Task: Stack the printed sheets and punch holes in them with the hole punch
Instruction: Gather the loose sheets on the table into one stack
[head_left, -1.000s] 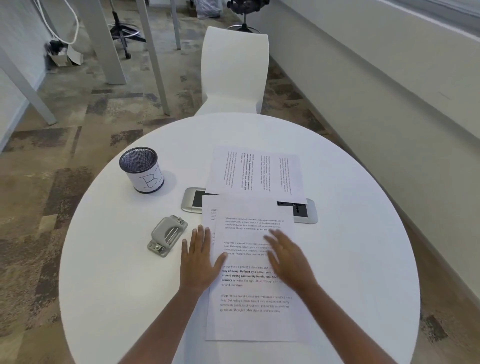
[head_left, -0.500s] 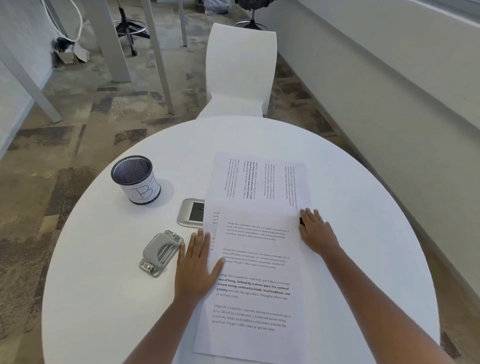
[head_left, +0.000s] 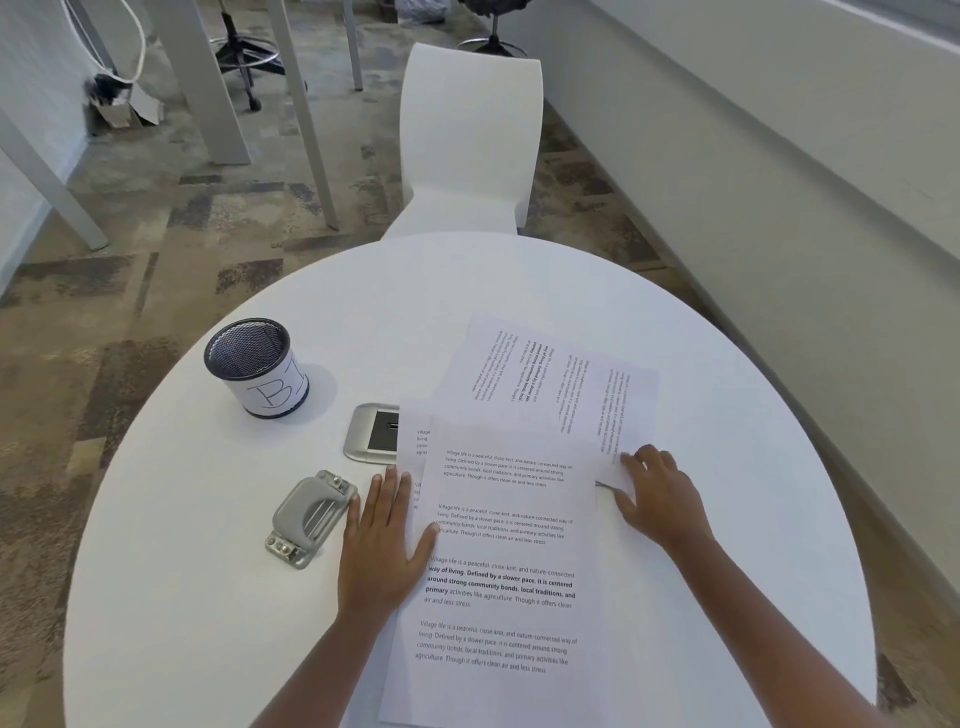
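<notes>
Two printed sheets (head_left: 501, 551) lie overlapped in front of me on the round white table (head_left: 182, 597), the lower one peeking out at the left edge. A third printed sheet (head_left: 556, 384) lies sideways behind them. My left hand (head_left: 382, 540) rests flat, fingers spread, on the left edge of the near sheets. My right hand (head_left: 660, 499) pinches the near right corner of the sideways sheet, which is lifted slightly. The grey hole punch (head_left: 311, 517) sits just left of my left hand, untouched.
A mesh pen cup (head_left: 257, 374) with a white label stands at the back left. A silver socket plate (head_left: 371, 434) set in the table is partly covered by the sheets. A white chair (head_left: 467, 140) stands behind the table; a wall runs along the right.
My right hand moved off the near sheets to the right and took hold of the sideways sheet's corner. My left hand stayed flat. My head came closer to the table.
</notes>
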